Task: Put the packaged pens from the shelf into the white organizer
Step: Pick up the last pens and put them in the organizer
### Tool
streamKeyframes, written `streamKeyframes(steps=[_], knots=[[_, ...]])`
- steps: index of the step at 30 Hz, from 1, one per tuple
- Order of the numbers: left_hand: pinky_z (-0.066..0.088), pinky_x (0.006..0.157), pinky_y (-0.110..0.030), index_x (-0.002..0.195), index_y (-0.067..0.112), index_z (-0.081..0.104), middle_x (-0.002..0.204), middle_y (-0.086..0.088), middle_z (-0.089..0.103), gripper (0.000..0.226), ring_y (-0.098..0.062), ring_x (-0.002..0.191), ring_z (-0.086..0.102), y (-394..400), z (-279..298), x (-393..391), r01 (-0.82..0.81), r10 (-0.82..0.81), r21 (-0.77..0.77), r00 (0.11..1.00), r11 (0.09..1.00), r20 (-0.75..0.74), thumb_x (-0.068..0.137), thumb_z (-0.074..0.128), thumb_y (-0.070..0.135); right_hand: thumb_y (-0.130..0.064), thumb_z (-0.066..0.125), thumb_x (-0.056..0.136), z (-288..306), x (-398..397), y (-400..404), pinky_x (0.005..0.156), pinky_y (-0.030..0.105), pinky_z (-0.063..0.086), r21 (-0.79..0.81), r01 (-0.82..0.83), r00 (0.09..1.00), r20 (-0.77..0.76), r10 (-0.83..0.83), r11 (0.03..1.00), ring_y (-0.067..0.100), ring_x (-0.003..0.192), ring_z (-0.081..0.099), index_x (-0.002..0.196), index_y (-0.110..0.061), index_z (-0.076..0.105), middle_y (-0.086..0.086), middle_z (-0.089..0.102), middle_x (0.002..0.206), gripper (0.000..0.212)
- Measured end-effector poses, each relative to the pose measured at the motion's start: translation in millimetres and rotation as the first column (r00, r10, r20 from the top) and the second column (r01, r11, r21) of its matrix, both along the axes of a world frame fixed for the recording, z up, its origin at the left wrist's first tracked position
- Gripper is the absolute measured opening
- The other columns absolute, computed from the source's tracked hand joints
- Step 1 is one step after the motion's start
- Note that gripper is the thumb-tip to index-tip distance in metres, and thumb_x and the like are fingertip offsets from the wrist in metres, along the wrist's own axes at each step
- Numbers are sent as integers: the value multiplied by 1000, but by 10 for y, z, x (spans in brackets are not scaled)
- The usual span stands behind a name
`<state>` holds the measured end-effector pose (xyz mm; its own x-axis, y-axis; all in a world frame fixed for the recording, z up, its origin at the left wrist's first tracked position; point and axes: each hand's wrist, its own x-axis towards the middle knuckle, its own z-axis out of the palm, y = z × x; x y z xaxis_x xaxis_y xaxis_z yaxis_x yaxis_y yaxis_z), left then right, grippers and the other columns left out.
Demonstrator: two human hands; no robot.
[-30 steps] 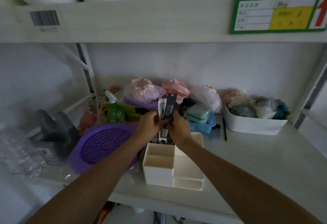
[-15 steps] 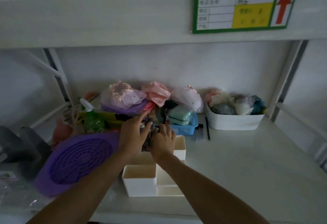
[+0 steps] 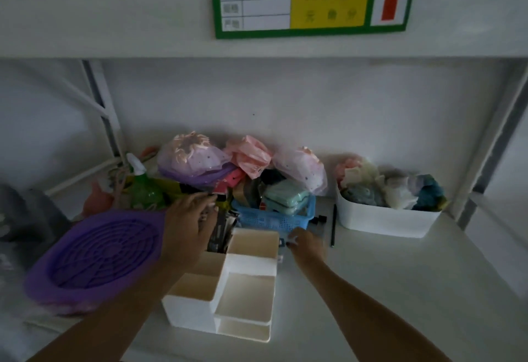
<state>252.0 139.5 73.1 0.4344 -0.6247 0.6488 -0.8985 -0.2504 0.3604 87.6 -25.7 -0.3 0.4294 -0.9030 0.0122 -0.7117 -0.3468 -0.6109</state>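
Dim white shelf under a labelled upper board, crowded along the back wall: purple basket at left, blue basket in the middle, white bin of soft goods at right.

From the head view: white organizer standing near the front edge, several compartments visibly bare. Packaged pens standing upright in the rear left compartment, dark packs poking above the rim. So part of the job judged done; how many packs in there, too dark to count. More packs perhaps among the clutter behind, impossible to confirm. One loose dark pen lying on the shelf between blue basket and white bin, apparently unpackaged.

Left hand spread open, palm down, directly over and touching the tops of the packs, gripping nothing, fingertips reaching toward the clutter behind. Right hand just beside the organizer's right rear corner, fingers curled down onto the shelf near a small dark item; whether anything is held, cannot tell.
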Motion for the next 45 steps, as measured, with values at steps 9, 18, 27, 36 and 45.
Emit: streamKeyframes(steps=[9,18,27,36,45], knots=[[41,97,-45,125,4,54,123,-15,62,54,-32,115,55,162,-208,-153,-141,134,-144,989,980,-54,85,37,37,-19,48,90,-411,279,57,98,36,40,-95,-87,965,-254,60,992,29,120,45,124,-19,52,11,51,126,34],[36,101,-44,132,10,49,131,-14,57,59,-31,123,49,224,63,-66,-232,232,-20,972,972,-28,84,32,38,-21,70,78,291,-139,53,65,33,47,45,-17,967,253,5,999,25,77,61,67,-17,66,13,67,81,13],[39,105,-46,142,14,37,133,-18,56,45,-33,123,49,255,229,172,-184,196,101,972,978,-132,97,39,21,-2,50,89,1546,-80,668,67,27,49,-350,146,821,565,84,925,22,73,58,91,-7,68,9,66,87,19],[40,103,-44,145,18,31,132,-15,57,46,-31,122,50,587,189,484,-6,28,153,990,988,-138,99,33,24,27,55,60,1708,330,1668,72,43,53,-770,-92,985,23,173,632,39,93,60,92,3,68,25,65,99,41],[37,107,-39,143,20,35,142,-8,49,47,-23,128,45,708,-24,410,148,-140,130,988,980,-67,96,40,21,16,74,50,1050,713,1666,66,38,56,-698,-111,988,-154,3,708,34,80,66,105,-2,64,17,73,82,59]])
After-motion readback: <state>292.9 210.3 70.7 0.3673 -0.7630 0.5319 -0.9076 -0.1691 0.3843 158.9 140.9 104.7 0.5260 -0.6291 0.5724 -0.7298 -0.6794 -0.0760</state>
